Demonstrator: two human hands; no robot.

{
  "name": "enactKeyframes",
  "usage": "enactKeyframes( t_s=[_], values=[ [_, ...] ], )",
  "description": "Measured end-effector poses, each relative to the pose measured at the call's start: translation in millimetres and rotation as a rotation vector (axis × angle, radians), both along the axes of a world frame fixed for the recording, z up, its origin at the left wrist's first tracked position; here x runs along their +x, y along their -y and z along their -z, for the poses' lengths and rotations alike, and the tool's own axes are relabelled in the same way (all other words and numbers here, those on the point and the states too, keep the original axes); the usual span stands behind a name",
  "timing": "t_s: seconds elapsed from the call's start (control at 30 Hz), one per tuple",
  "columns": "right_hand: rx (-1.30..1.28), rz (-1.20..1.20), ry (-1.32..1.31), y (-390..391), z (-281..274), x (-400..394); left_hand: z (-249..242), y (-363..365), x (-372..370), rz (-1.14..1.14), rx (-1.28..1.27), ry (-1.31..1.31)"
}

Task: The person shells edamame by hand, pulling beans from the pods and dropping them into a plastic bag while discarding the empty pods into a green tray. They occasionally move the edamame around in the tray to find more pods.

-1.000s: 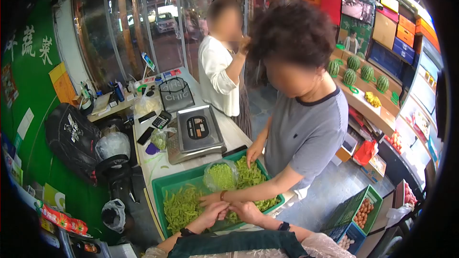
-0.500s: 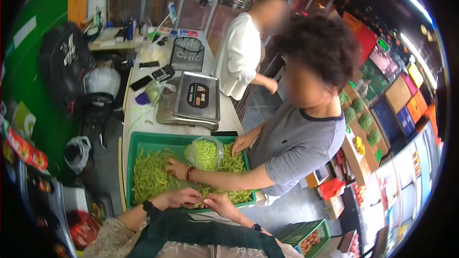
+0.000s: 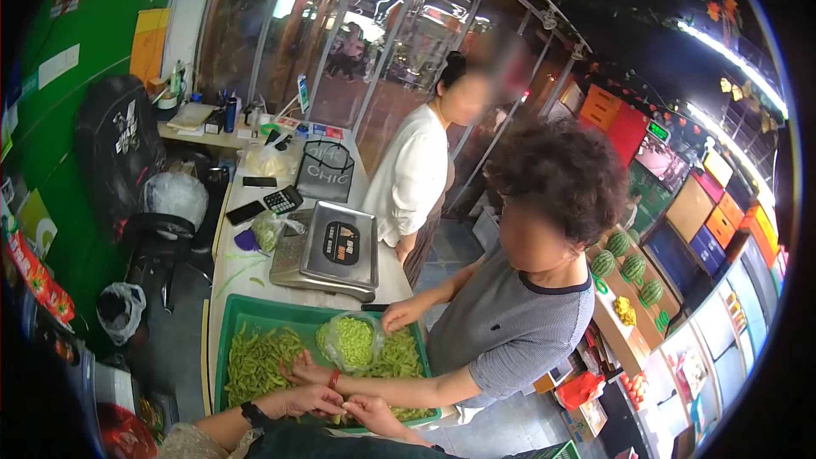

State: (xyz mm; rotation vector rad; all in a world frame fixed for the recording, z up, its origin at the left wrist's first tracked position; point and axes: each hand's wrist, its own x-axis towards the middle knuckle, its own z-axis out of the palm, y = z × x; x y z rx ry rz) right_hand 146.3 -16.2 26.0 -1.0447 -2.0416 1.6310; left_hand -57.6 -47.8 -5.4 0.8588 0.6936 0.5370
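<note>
The desk (image 3: 393,282) in front of you is the largest thing at your work, running away from you toward the glass front. At your right, a person in a grey striped top (image 3: 518,323) leans in over its edge, and beyond, a person in white (image 3: 416,166) stands beside the desk. Closest to you on it sits the green tray (image 3: 297,310); just past the tray is the metal scale (image 3: 340,242), and farther back a grey bag (image 3: 327,172).

The green pods (image 3: 259,361) lie inside the tray, heaped on the left and spread along the right. Between these, toward the tray's far side, rests a clear bag (image 3: 353,342) of pale green beans. The grey-topped person's one hand (image 3: 306,368) is among the left-hand pods, its arm crossing just beyond your hands; their other is near the tray's far right corner.

Your left grip (image 3: 308,399) and right grip (image 3: 374,415) meet over the tray's near edge, both closed, fingertips pinched together. Between them shows a small green piece (image 3: 342,416); you cannot tell from this view whether it is a whole pod.
</note>
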Motion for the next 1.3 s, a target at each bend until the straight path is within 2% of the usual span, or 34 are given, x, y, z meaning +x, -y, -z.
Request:
enactKeyframes(
  t_s=[0.03, 0.1, 0.13, 0.2, 0.23, 0.27, 0.3, 0.4, 0.43, 0.47, 0.5, 0.57, 0.63, 0.7, 0.9, 1.0, 1.07, 1.1, 1.17, 1.23, 1.3],
  values=[
    [0.005, 0.006, -0.010, 0.1, -3.8, 0.4, -0.1, 1.2, -0.4, -0.060, -0.095, 0.042],
    [0.163, 0.092, 0.001, 4.6, -14.8, 1.6, -2.2, 7.2, 3.2, -0.134, -0.026, 0.033],
    [0.207, 0.101, 0.087, 3.0, -16.2, 3.3, -0.1, 9.9, 4.9, -0.168, -0.033, 0.055],
    [0.314, 0.060, 0.054, 9.8, -26.8, 6.5, -17.1, 13.3, 5.5, -0.254, -0.023, 0.020],
    [0.403, 0.021, 0.044, 7.8, -29.5, 4.6, -19.9, 10.4, 4.5, -0.198, -0.026, 0.129],
    [0.416, 0.023, 0.035, 0.9, -26.8, 0.8, -22.8, 14.3, 4.4, -0.271, 0.020, 0.085],
    [0.361, 0.018, -0.042, -5.0, -21.9, -2.4, -53.9, 24.2, 6.9, -0.343, 0.057, 0.045],
    [0.111, 0.012, -0.250, 0.3, 8.9, -7.8, 2.3, 12.6, 9.5, -0.251, -0.004, 0.095],
    [0.012, 0.013, -0.311, 4.9, 20.7, -7.8, -1.1, 13.8, 10.8, -0.285, 0.025, 0.003],
    [0.342, -0.106, -0.246, -1.9, 29.0, -4.6, -4.6, 13.1, 10.1, -0.283, 0.080, -0.049],
    [0.388, -0.183, -0.003, -4.4, 21.2, 0.8, -7.0, 12.7, 8.5, -0.278, 0.136, -0.102],
    [0.060, -0.082, 0.051, 3.5, 1.8, -9.9, -10.2, 12.3, 3.0, -0.324, 0.009, -0.047],
    [0.075, -0.080, 0.060, 2.7, 11.7, -14.0, -3.6, 11.0, -2.8, -0.307, 0.050, -0.080],
    [0.188, -0.182, 0.233, -5.0, 22.4, -20.4, 4.7, 5.6, -8.7, -0.296, 0.112, -0.128],
    [0.135, -0.203, 0.112, -18.0, 33.9, -29.6, -13.2, -4.1, -31.3, -0.191, 0.023, -0.316],
    [0.066, -0.211, 0.170, -23.3, 25.6, -37.3, 9.1, -9.2, -31.3, -0.202, -0.064, -0.208],
    [0.088, -0.084, 0.002, -21.2, 13.3, -41.1, 33.5, -12.5, -27.4, -0.240, -0.179, -0.039],
    [0.090, -0.071, -0.005, -22.6, 12.9, -40.5, 14.6, -14.3, -27.1, -0.227, -0.176, -0.047],
    [0.123, -0.101, 0.034, -26.8, 12.8, -37.4, -39.4, -14.9, -22.4, -0.365, -0.157, -0.075],
    [0.165, -0.113, 0.023, -29.2, 0.2, -37.2, -39.9, -19.1, -20.2, -0.365, -0.174, -0.079],
    [0.186, -0.132, 0.016, -26.3, -1.2, -34.0, -72.1, -17.3, -21.3, -0.331, -0.131, -0.105]
  ],
)
